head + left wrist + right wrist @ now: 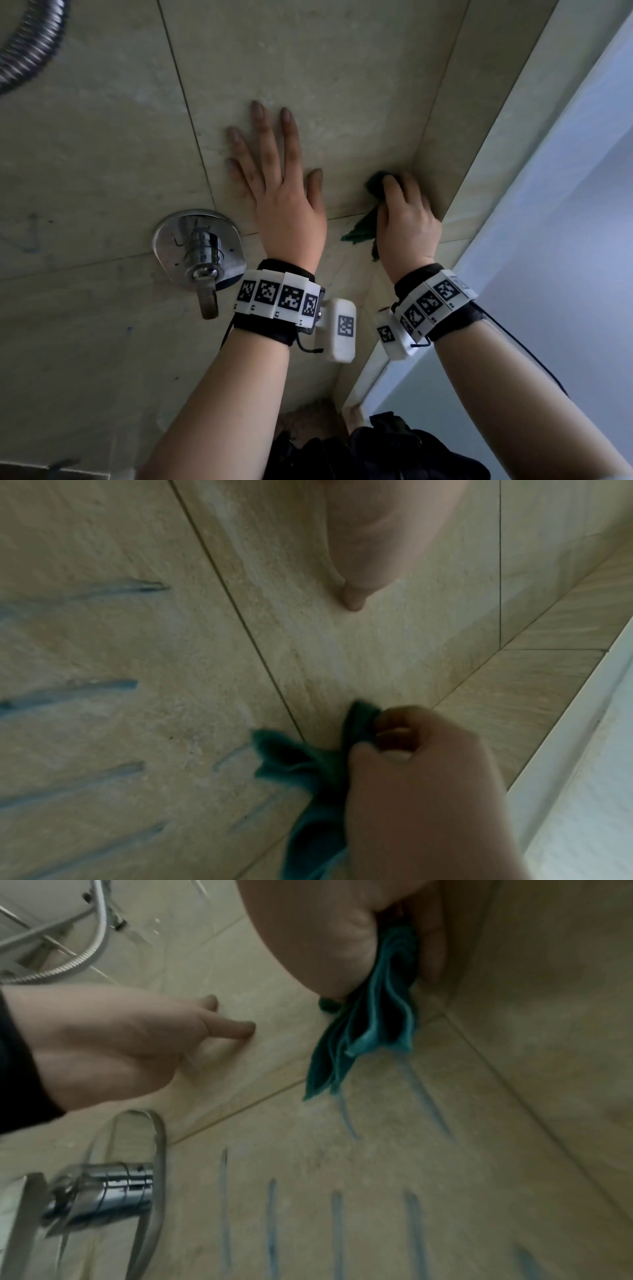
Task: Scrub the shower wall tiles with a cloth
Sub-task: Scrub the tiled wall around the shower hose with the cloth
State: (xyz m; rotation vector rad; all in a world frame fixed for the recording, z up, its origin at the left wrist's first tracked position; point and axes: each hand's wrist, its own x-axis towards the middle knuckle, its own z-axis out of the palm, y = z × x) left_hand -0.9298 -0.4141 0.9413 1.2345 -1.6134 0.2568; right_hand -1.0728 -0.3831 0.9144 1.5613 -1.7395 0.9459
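Note:
Beige shower wall tiles (325, 68) fill the view. My left hand (284, 164) lies flat on the wall, fingers spread, holding nothing. To its right, my right hand (400, 198) grips a bunched green cloth (363, 226) and presses it to the tile close to the corner with the side wall (442, 144). In the right wrist view the cloth (369, 1031) hangs in folds from my right hand (342, 934), with the left hand (137, 1037) beside it. Blue streaks (337, 1231) mark the tile below the cloth; the left wrist view shows these streaks (85, 693) left of the cloth (301, 764).
A chrome mixer valve (202, 250) with a lever sticks out of the wall just below and left of my left hand. A metal shower hose (30, 44) curves at the top left. A white frame and pale panel (565, 205) border the tiles on the right.

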